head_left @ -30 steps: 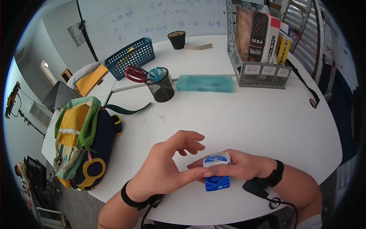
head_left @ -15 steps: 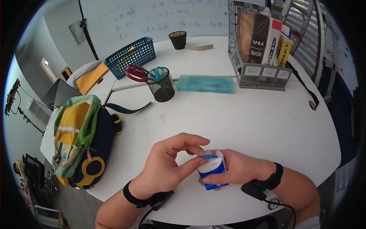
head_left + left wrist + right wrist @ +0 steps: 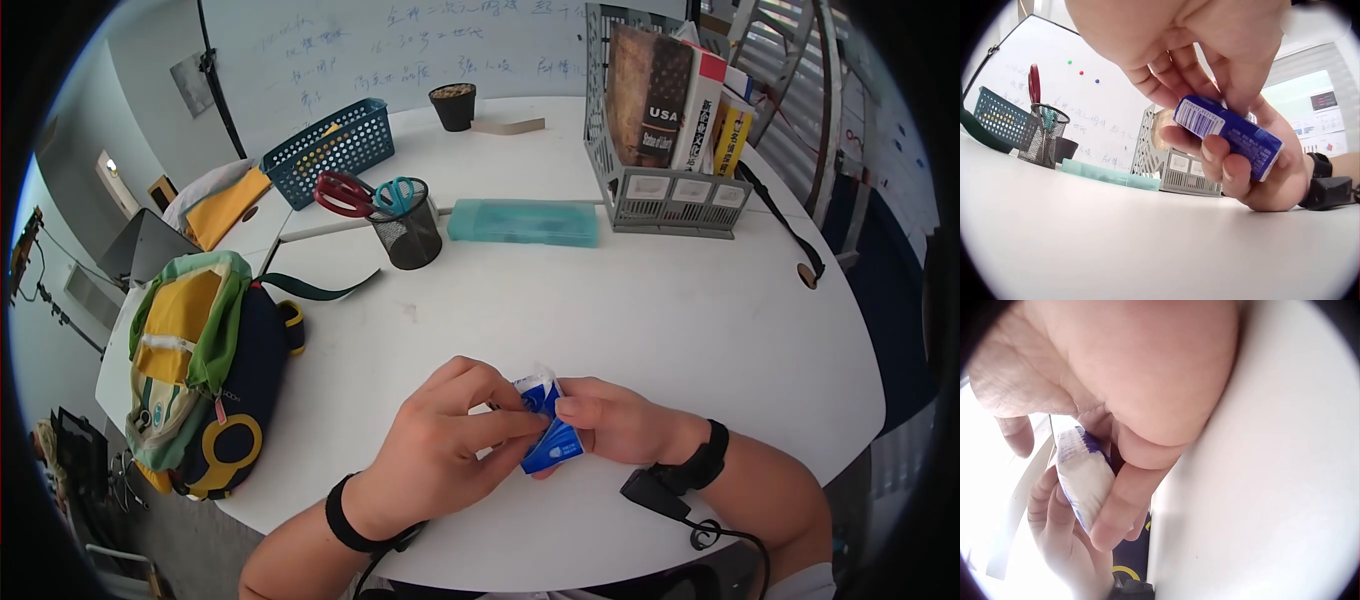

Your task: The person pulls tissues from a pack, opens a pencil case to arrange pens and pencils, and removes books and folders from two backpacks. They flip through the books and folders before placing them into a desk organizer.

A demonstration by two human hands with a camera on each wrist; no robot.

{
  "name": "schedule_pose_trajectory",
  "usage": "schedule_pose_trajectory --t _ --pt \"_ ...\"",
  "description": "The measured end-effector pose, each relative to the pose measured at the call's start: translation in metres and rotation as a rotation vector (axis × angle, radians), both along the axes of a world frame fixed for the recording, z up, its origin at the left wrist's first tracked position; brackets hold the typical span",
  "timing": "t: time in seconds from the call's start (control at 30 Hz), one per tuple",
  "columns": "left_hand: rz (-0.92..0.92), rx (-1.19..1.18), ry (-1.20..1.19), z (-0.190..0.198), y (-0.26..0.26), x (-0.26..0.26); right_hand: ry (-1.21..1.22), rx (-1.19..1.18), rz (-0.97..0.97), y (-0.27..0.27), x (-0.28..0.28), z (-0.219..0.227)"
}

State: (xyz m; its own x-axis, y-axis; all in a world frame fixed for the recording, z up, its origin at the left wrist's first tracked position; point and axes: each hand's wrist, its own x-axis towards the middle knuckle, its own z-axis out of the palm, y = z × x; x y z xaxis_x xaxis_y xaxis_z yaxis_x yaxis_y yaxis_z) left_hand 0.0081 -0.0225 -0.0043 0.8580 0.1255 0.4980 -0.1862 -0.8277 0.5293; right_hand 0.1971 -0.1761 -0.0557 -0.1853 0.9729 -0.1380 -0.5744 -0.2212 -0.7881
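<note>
A blue-and-white pocket tissue pack (image 3: 552, 450) is held up off the table in front of me, tilted. My right hand (image 3: 625, 422) grips it from the right, thumb on the near face and fingers behind. In the left wrist view its barcode side (image 3: 1200, 120) faces the camera, with right-hand fingertips (image 3: 1235, 169) curled under it. My left hand (image 3: 445, 440) is bent over the pack's front, thumb and index finger pinching at its upper face. The white end (image 3: 1085, 478) of the pack shows in the right wrist view.
A backpack (image 3: 190, 375) lies at the left. Farther back stand a mesh pen cup (image 3: 410, 238) with scissors, a teal pencil case (image 3: 522, 222), a teal basket (image 3: 330, 155), a small pot (image 3: 455, 108) and a grey book rack (image 3: 675, 205) with books.
My left fingers have come down onto the pack and closed at its face, after hovering open beside it. The pack has turned and tilted in my right hand.
</note>
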Motion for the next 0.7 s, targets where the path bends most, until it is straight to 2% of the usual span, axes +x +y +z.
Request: schedule_pose_trajectory --t 0.03,0.1,0.2,0.33,0.4,0.43,0.47,0.53,0.57,0.6,0.63,0.67,0.7 --pt "0.002 0.000 -0.001 0.000 0.000 0.000 -0.001 0.000 0.002 0.000 -0.001 0.003" --pt "-0.036 0.048 0.002 0.002 -0.002 0.000 -0.164 -0.002 -0.061 -0.001 -0.004 0.012" --pt "-0.081 0.124 0.001 0.005 -0.002 0.001 -0.289 -0.004 -0.144 0.004 -0.002 0.004" --pt "-0.142 0.175 0.018 0.008 0.008 -0.003 -0.434 -0.050 -0.221 0.006 0.000 0.028" --pt "-0.087 0.041 0.031 0.006 0.017 -0.003 -0.522 -0.191 -0.348 0.004 0.015 0.035" --pt "-0.058 0.006 0.074 0.009 0.021 -0.002 -0.643 -0.206 -0.441 0.002 0.025 0.036" --pt "-0.062 0.011 0.075 0.009 0.025 -0.001 -0.640 -0.202 -0.447 -0.002 0.037 0.041" --pt "-0.005 -0.140 0.235 0.002 0.038 0.003 -0.928 -0.300 -0.445 -0.014 0.065 0.050" --pt "0.026 -0.117 0.350 -0.005 0.047 0.007 -0.921 -0.296 -0.452 -0.021 0.075 0.053" --pt "0.024 -0.108 0.355 -0.007 0.052 0.014 -1.020 -0.348 -0.496 -0.029 0.083 0.057" --pt "0.103 -0.211 0.447 -0.008 0.056 0.021 -1.117 -0.401 -0.541 -0.037 0.092 0.057" --pt "0.184 -0.311 0.539 -0.007 0.061 0.029 -1.105 -0.397 -0.549 -0.043 0.105 0.049" --pt "0.195 -0.303 0.567 -0.004 0.069 0.037 -1.206 -0.408 -0.643 -0.045 0.116 0.042"
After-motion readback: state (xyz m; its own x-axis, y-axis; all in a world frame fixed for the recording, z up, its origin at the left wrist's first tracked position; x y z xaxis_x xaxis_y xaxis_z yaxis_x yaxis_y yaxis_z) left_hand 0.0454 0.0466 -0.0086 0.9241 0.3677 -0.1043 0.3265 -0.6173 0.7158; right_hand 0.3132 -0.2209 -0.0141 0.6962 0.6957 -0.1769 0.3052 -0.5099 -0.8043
